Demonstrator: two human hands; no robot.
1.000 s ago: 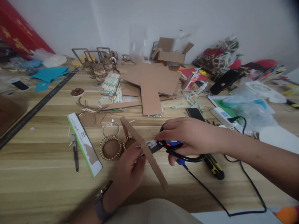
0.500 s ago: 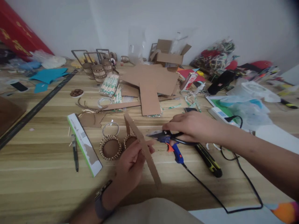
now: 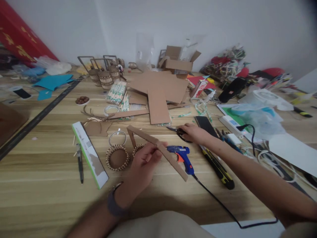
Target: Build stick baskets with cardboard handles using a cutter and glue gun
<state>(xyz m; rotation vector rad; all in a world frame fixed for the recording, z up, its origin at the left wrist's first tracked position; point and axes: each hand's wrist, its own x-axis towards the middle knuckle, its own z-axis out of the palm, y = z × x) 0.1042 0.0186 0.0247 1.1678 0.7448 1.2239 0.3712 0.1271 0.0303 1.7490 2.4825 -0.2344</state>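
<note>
My left hand (image 3: 146,162) pinches a narrow cardboard strip (image 3: 173,162) that is folded at its far end and held slanted above the table. My right hand (image 3: 194,132) has its fingers around the black handle of a pair of scissors (image 3: 182,133), which lies low at the table, blades pointing left. A blue glue gun (image 3: 184,155) with an orange trigger rests just right of the strip. Behind my left hand is a round, stick-walled cardboard piece (image 3: 137,148), partly hidden. A similar ring-shaped one (image 3: 117,158) sits to its left.
A yellow-black utility knife (image 3: 219,168) and a dark phone (image 3: 205,125) lie by my right forearm. The glue gun's cord (image 3: 218,198) runs toward the front edge. Cardboard sheets (image 3: 159,102) are stacked ahead. A white-green box (image 3: 90,153) and a pen (image 3: 80,165) lie left.
My right hand has carried the scissors away from the strip, forward and down to the table. The strip in my left hand has swung, its near end now farther right.
</note>
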